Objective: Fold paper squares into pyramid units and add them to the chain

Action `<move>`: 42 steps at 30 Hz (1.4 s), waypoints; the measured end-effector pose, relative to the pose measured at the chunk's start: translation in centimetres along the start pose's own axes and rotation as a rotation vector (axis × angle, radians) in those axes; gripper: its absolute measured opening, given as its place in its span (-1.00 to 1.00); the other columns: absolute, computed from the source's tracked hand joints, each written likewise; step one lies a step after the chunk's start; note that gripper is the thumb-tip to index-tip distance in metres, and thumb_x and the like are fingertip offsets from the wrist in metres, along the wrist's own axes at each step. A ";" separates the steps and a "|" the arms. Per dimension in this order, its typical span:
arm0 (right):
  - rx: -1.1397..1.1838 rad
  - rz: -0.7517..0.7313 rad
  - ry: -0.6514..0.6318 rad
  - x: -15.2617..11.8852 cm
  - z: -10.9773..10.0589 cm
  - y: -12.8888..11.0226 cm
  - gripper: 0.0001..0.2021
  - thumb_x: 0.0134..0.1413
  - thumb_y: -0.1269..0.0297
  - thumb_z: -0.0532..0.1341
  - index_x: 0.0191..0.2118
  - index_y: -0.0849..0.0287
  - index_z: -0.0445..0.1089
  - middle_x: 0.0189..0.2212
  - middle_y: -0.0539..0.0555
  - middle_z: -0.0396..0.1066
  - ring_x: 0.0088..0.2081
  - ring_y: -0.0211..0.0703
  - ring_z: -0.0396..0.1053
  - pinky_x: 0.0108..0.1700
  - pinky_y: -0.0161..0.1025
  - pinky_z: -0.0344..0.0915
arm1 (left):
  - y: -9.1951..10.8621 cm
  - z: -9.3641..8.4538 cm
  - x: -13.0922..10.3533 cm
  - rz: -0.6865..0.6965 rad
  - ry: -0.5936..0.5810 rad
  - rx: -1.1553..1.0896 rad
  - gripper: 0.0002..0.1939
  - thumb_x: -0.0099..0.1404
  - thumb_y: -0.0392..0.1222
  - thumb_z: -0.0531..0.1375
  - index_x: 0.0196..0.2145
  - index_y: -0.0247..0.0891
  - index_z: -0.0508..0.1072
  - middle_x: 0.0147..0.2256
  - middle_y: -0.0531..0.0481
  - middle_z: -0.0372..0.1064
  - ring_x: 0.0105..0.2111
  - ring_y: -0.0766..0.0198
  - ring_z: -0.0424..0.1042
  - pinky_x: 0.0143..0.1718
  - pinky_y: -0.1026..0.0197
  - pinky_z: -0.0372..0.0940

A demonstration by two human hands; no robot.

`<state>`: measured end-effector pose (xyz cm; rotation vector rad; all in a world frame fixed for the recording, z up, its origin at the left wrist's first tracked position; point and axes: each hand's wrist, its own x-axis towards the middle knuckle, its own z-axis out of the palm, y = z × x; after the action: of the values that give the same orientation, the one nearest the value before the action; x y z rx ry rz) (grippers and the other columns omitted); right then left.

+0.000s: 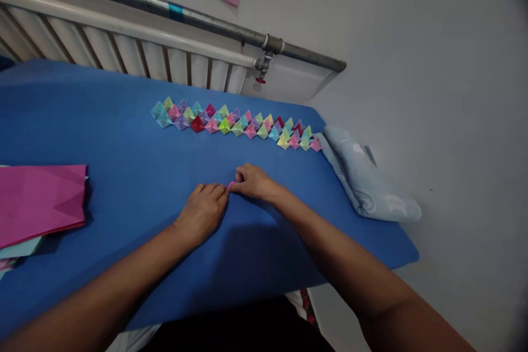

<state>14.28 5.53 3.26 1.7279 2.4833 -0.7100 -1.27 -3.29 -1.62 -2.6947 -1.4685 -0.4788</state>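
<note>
Near the middle of the blue-covered surface (136, 176), my left hand (205, 209) and my right hand (252, 181) meet over a small piece of pink paper (231, 186). My right thumb and fingers pinch one side of it. The fingers of my left hand press together on its other side, low over the cover. Most of the paper is hidden by my fingers, so its folds cannot be made out. Beyond my hands lie rows of small folded paper pieces (225, 125) in pink, green, blue, purple and red.
A stack of coloured paper sheets (45, 198), magenta on top, lies at the left. A folded light-blue cloth (363, 176) rests at the right by the wall. Behind the surface run a white radiator (124, 47) and a metal pipe (214, 23) with a red-handled valve (260, 81).
</note>
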 end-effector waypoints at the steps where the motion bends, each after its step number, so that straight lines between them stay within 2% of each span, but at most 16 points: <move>1: -0.011 0.004 0.007 -0.1 0.0 -0.1 -0.79 -0.03 0.15 0.32 -0.47 0.15 0.35 -0.40 -0.02 0.35 -0.38 -0.24 0.24 -0.39 -0.32 0.08 | 0.0 -0.1 0.1 0.000 0.001 0.002 -0.64 0.40 -0.36 -0.07 -0.01 -0.35 0.46 -0.11 -0.24 0.48 -0.17 0.05 0.43 -0.19 0.00 0.28; 6: 0.099 -0.057 0.050 -0.7 0.1 1.3 -0.83 -0.05 0.24 0.36 -0.44 0.16 0.36 -0.39 -0.05 0.30 -0.36 -0.30 0.22 -0.33 -0.35 0.11 | 0.0 0.1 0.1 0.019 0.043 0.040 -0.62 0.40 -0.36 -0.11 -0.06 -0.36 0.48 -0.11 -0.26 0.47 -0.19 0.04 0.42 -0.24 -0.01 0.29; 10: 0.237 -0.044 0.077 -0.6 0.0 2.9 -0.82 -0.10 0.38 0.38 -0.45 0.18 0.34 -0.43 -0.09 0.24 -0.41 -0.34 0.19 -0.35 -0.38 0.11 | 0.0 0.6 0.5 0.079 0.120 0.037 -0.63 0.41 -0.38 -0.10 -0.12 -0.33 0.49 -0.06 -0.24 0.45 -0.06 0.04 0.37 -0.11 -0.02 0.28; 14: 0.264 -0.037 0.069 -0.3 0.0 3.3 -0.81 -0.12 0.44 0.38 -0.48 0.18 0.33 -0.46 -0.11 0.23 -0.41 -0.34 0.19 -0.35 -0.38 0.11 | -0.1 0.9 1.3 0.102 0.093 0.015 -0.66 0.42 -0.35 -0.08 -0.25 -0.30 0.50 -0.17 -0.17 0.48 -0.22 0.14 0.42 -0.13 0.04 0.28; 20: 0.275 -0.033 0.074 -0.4 0.0 3.1 -0.81 -0.12 0.47 0.37 -0.48 0.19 0.32 -0.44 -0.10 0.21 -0.41 -0.35 0.18 -0.33 -0.37 0.11 | 0.0 0.5 1.9 0.084 0.054 -0.007 -0.68 0.42 -0.35 -0.06 -0.04 -0.32 0.44 -0.17 -0.17 0.48 -0.23 0.13 0.41 -0.14 0.04 0.21; 24: 0.305 -0.041 0.049 -0.3 -0.3 3.3 -0.80 -0.15 0.52 0.36 -0.49 0.19 0.32 -0.47 -0.12 0.21 -0.42 -0.35 0.18 -0.34 -0.38 0.11 | 0.1 0.2 1.9 0.086 0.003 0.028 -0.70 0.42 -0.36 -0.03 -0.07 -0.31 0.47 -0.15 -0.15 0.48 -0.23 0.15 0.41 -0.14 0.06 0.19; 32: 0.341 -0.043 0.041 -0.1 -0.2 3.5 -0.82 -0.07 0.47 0.34 -0.50 0.18 0.31 -0.46 -0.09 0.22 -0.40 -0.33 0.20 -0.33 -0.36 0.12 | 0.3 0.4 1.9 0.123 0.069 0.085 -0.70 0.40 -0.40 -0.01 -0.06 -0.39 0.47 -0.19 -0.18 0.48 -0.21 0.10 0.40 -0.13 0.03 0.16; 42: 0.350 -0.063 0.058 -0.5 0.1 3.6 -0.80 -0.10 0.48 0.36 -0.46 0.18 0.31 -0.42 -0.08 0.21 -0.38 -0.33 0.19 -0.30 -0.34 0.13 | 0.5 0.4 1.7 0.089 0.033 0.109 -0.65 0.41 -0.40 -0.07 -0.02 -0.34 0.45 -0.14 -0.16 0.49 -0.18 0.11 0.41 -0.12 0.03 0.18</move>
<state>17.70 6.05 2.04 1.7976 2.5859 -1.1781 0.12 -2.14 -1.50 -2.6405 -1.3198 -0.4236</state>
